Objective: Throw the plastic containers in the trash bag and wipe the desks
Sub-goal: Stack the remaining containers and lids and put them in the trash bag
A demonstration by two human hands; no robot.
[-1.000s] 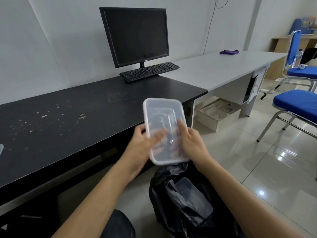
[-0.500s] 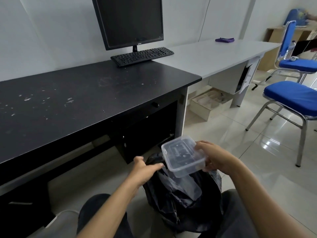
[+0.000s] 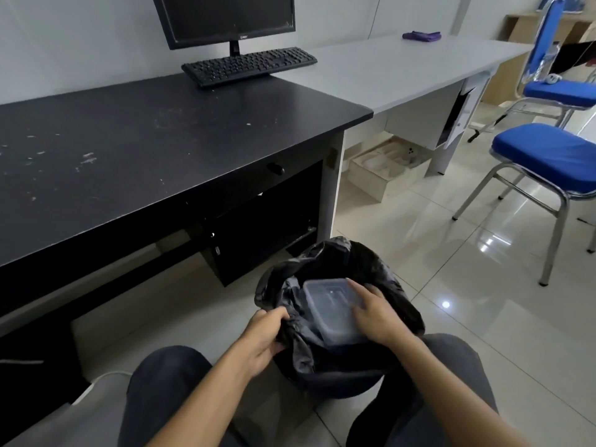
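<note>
A black trash bag [image 3: 371, 269] stands open on the floor between my knees. Inside its mouth lies a clear plastic container [image 3: 329, 304], lid up. My right hand [image 3: 375, 312] grips the container's right side, down in the bag. My left hand [image 3: 263, 338] pinches the bag's left rim and holds it open. The black desk [image 3: 135, 150] ahead on the left carries pale crumbs and smears. A grey desk [image 3: 396, 69] joins it on the right, with a purple cloth [image 3: 421, 35] at its far end.
A monitor [image 3: 225, 19] and black keyboard [image 3: 248, 64] stand at the back of the black desk. Two blue chairs [image 3: 545, 159] stand on the tiled floor at the right. A cardboard box [image 3: 387, 171] sits under the grey desk.
The container has gone from in front of me down into the bag's mouth, carried by my right hand. My left hand let go of it and took the bag's rim.
</note>
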